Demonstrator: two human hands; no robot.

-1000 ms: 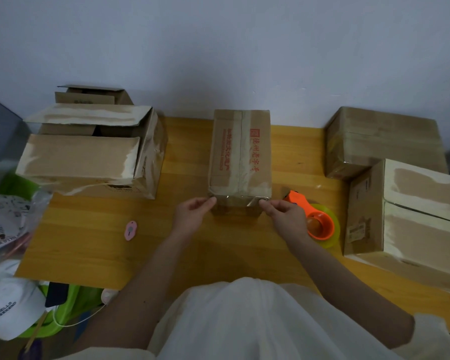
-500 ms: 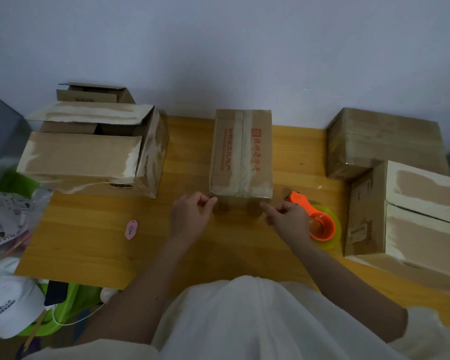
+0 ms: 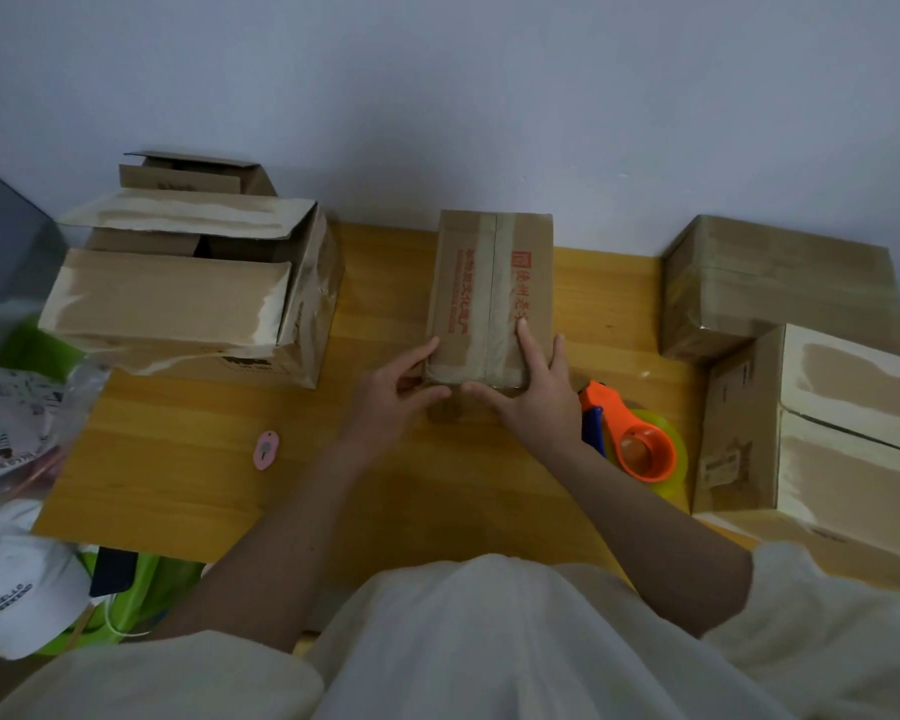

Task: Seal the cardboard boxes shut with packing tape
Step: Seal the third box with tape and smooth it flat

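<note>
- Table – wooden, w/ boxes ranged along the back and both sides.
- Open box, far left: flaps up, untaped – prob. next in line.
- Two closed boxes stacked at right, look taped already.
- Centre box w/ red print, mid-table by the wall – tape strip runs down the top seam and over the near edge.
- Right hand: fingers spread flat on the top near corner, thumb at front edge.
- Left hand: spread, fingers on left side, thumb at front.
- Step, I'd judge: smoothing the tape end onto the near face. Next calls for firm rubbing, then taking up the tape dispenser, just right of the hand.
- Small pink item lies left, apart.
</note>
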